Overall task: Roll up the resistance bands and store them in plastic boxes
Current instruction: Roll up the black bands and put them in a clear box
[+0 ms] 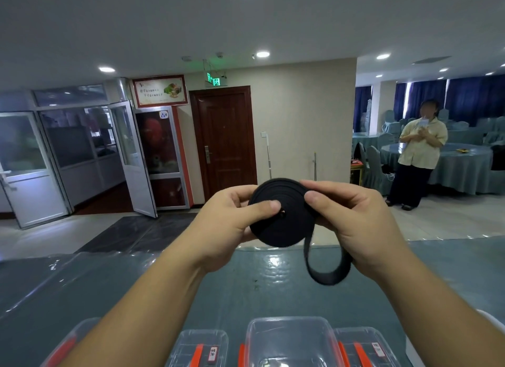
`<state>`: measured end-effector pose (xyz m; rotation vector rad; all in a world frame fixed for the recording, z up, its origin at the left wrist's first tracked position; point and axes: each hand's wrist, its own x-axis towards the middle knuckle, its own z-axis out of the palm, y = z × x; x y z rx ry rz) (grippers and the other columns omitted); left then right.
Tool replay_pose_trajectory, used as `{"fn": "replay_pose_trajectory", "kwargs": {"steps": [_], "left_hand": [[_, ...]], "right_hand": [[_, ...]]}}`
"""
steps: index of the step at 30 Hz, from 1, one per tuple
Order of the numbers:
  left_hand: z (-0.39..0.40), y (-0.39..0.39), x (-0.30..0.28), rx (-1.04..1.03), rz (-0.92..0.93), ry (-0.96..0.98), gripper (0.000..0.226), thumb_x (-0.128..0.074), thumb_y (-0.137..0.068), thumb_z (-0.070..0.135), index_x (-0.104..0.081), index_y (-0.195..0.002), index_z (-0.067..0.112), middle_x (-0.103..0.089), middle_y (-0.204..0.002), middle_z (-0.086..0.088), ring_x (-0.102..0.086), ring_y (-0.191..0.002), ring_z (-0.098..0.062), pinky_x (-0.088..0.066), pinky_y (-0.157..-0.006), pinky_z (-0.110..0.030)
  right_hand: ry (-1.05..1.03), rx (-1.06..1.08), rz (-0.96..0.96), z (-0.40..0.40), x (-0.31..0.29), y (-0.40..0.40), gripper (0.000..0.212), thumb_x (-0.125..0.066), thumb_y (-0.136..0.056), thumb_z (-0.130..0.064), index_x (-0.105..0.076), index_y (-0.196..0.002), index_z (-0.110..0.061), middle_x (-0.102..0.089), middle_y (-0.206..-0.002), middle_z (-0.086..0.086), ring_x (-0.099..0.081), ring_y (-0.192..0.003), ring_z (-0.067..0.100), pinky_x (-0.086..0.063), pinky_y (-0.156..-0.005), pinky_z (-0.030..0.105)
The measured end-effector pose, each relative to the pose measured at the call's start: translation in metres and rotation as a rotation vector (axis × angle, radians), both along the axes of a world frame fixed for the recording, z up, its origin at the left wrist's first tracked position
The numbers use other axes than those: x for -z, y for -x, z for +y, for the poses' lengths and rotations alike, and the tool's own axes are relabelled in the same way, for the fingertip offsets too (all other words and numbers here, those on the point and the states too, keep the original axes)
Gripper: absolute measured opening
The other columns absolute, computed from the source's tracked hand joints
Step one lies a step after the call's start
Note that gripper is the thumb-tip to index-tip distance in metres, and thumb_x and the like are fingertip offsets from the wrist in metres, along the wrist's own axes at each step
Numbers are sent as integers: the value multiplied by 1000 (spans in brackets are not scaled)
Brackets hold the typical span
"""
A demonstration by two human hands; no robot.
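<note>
Clearly both hands were clamped on the band, held up in the air above the tabletop point(191, 292). The left hand point(226, 224) gripped the black resistance band point(281, 216) with its thumb pressed near the small hole at the middle of the coil, fingers curled behind it. The right hand point(352, 216) pinched the coil's right edge, thumb on the front face. A short loose loop point(325, 268) hung below the right hand, not yet wound in.

Judging from that, the main risk was the coil springing open: the band looked like flat, matte, stretchy rubber wound in tight flat layers into a disc, and if either thumb eased while the tail was fed round, the turns could slip and unwind. The tail might also twist and spoil the flat lie.

Below, at the near edge of the glossy, plastic-covered grey tabletop, stood clear plastic boxes with orange clips; the middle box point(289, 339) was open-topped and looked empty.
</note>
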<state>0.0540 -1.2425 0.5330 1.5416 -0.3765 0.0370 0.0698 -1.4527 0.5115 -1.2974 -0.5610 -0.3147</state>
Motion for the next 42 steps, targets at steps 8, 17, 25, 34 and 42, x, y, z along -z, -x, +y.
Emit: {"fn": "replay_pose_trajectory", "kwargs": {"steps": [8,17,25,34,42], "left_hand": [[3,2,1,27,-23,-123,49,-85,-69,16,-76,-117,9,-78,-111,-14,-77,-103,-29,-61,-83,-35],[-3,6,9,72,42,-52,51,-84,-78,3,-71,-126,13,-75,-118,-15,-75,-106,-31,-61,-83,-40],[-13,13,15,-51,-22,45,40,-79,-85,-1,-72,-124,8,-77,-116,-16,-75,-106,-34,-63,-81,-38],[-19,16,15,-90,11,108,36,-78,-87,2,-70,-121,2,-80,-107,-12,-78,-96,-25,-65,-78,-35],[-17,19,22,-5,98,-27,33,-79,-86,3,-74,-119,6,-80,-108,-13,-78,-97,-25,-64,-81,-38]], "right_hand": [[30,23,29,0,-1,7,21,-77,-82,-9,-82,-102,-15,-82,-98,9,-79,-96,27,-64,-82,33],[17,85,63,3,1,12,13,-76,-88,-3,-83,-94,-12,-82,-89,10,-80,-86,28,-64,-74,29],[-19,61,111,-1,4,18,23,-77,-85,-7,-81,-107,-12,-82,-98,11,-80,-92,29,-64,-78,35],[-19,163,80,0,9,24,17,-68,-98,-13,-82,-106,-13,-83,-94,4,-78,-84,14,-61,-72,24],[23,204,127,-4,23,26,13,-71,-96,-16,-84,-96,-18,-81,-87,5,-72,-76,18,-55,-63,27]]}}
